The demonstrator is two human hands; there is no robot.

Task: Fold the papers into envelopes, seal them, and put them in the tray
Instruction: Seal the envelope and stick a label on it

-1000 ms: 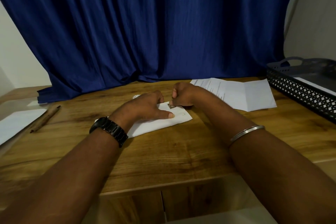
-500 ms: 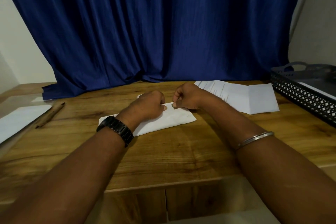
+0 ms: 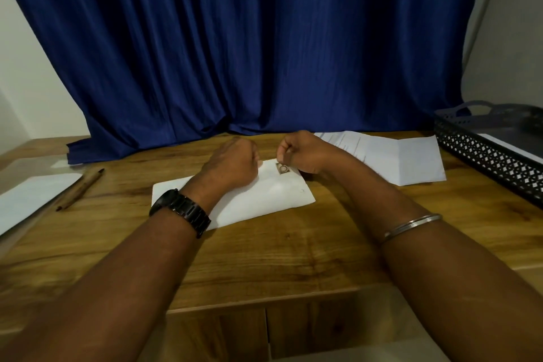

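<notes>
1. The envelope (image 3: 258, 200) lies flat in the middle of the surface (image 3: 293, 258), well apart from the tray (image 3: 482, 153) at the right.
2. A small brown sticker (image 3: 282, 169) now shows near its far edge; a second ago the right hand (image 3: 302, 153) covered that spot. I judge the seal is on or nearly pressed down, so putting the envelope in the tray comes next.
3. The right hand is curled, thumb and forefinger together at the sticker's far edge; whether they grip anything I cannot tell.
4. The left hand (image 3: 232, 164) rests on the envelope as a fist holding nothing; its thumb, stretched out a second ago, is tucked in.
5. Folded papers (image 3: 405, 156) wait just beyond the right hand.
6. At the left lie a brown pen (image 3: 80, 188) and a white sheet (image 3: 32, 197).
7. A blue curtain (image 3: 264, 38) hangs behind.
</notes>
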